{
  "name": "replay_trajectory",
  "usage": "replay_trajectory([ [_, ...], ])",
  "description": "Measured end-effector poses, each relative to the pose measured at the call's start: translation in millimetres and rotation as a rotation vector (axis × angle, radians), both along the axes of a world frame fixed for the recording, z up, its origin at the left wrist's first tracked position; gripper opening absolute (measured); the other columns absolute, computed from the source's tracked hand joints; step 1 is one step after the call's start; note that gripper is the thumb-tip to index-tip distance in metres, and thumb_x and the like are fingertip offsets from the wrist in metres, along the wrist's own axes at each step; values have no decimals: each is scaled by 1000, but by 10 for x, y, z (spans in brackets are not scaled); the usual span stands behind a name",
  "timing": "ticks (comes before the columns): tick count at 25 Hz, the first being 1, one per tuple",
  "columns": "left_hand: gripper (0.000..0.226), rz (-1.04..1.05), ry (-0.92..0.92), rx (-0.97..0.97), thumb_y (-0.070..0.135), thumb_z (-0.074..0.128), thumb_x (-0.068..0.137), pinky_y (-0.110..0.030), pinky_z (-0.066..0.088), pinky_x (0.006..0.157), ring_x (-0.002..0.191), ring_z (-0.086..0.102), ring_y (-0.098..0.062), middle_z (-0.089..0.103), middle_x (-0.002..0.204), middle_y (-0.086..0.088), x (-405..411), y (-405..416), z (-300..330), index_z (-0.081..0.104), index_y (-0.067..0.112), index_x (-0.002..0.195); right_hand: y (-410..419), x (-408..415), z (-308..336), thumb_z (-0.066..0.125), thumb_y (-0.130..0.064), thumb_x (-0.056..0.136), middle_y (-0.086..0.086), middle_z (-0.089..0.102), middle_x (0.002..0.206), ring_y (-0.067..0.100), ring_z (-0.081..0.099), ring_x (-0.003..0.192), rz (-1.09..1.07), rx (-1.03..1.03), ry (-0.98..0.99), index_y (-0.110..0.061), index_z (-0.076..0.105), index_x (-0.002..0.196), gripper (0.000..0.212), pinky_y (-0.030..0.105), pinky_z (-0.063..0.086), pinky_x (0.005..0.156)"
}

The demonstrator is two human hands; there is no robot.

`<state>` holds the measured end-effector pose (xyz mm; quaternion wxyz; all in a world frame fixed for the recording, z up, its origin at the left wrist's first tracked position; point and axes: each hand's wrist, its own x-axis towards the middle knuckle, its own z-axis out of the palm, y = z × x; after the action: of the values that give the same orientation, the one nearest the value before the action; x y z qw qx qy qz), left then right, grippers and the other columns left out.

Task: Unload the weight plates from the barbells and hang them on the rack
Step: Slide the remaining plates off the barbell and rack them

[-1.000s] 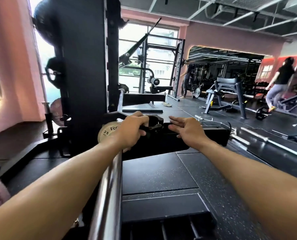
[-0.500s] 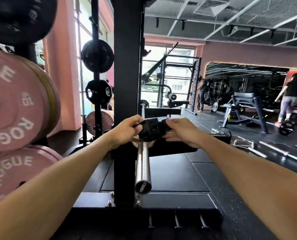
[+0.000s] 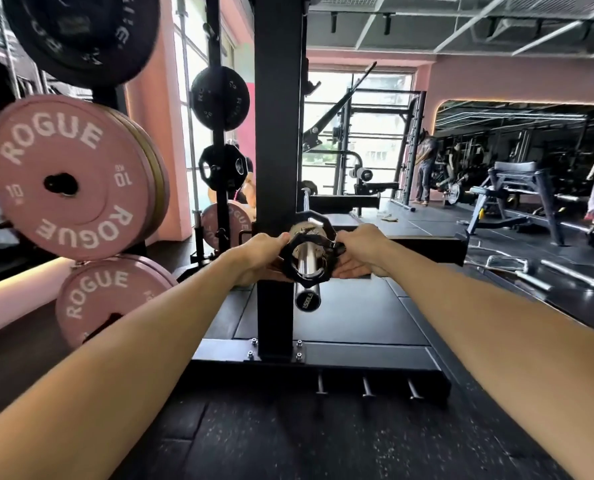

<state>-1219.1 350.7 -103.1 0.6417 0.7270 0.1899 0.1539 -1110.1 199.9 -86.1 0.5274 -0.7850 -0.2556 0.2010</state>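
The left hand (image 3: 261, 252) and right hand (image 3: 356, 251) each hold one side of the black collar (image 3: 309, 252), fingers curled round its rim, both grips narrow. The collar encircles the bar sleeve (image 3: 306, 275), with a small plate (image 3: 314, 225) just behind it. Pink plates (image 3: 70, 176) hang on the rack (image 3: 276, 133) at left.

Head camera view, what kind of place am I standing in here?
Most likely a commercial gym. Pink ROGUE bumper plates hang on a storage rack at left, both hands grip a black collar on a barbell sleeve, and a weight bench stands farther back.
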Motion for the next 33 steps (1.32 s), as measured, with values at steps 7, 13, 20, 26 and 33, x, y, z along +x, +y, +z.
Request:
replay_trajectory([
  [7,54,-1,122,17,55,51,95,-35,60,78,86,66,-24,67,107,-12,19,-54,-385,54,8,122,-32,-87,-348,56,-23,97,17,66,88,27,67,69,-27,-16,156,-3,58,89,22,34,60,62],
  [13,53,137,114,1,54,57,92,-34,60,72,86,68,-22,67,109,-11,158,-26,-739,54,8,117,57,-34,-690,51,-17,101,13,61,87,25,65,70,-26,24,236,-3,56,90,18,39,61,66],
  [20,54,238,4,-44,60,69,71,-43,58,87,98,69,-26,69,107,-12,341,27,-1041,58,14,96,176,178,-978,57,-21,98,20,67,91,31,68,81,-94,132,253,4,58,116,30,38,57,75],
  [26,44,266,33,-43,48,67,87,-44,60,81,87,72,-30,71,94,-16,679,220,-1065,63,5,80,392,434,-1087,60,-26,97,19,67,78,26,67,66,-169,158,258,1,60,95,27,32,57,60],
  [33,34,269,46,-185,35,68,90,-35,58,61,73,67,-23,67,86,-11,1253,572,-979,60,2,84,800,1032,-1071,60,-30,96,18,67,83,31,67,70,-181,116,231,4,60,104,35,37,59,61],
])
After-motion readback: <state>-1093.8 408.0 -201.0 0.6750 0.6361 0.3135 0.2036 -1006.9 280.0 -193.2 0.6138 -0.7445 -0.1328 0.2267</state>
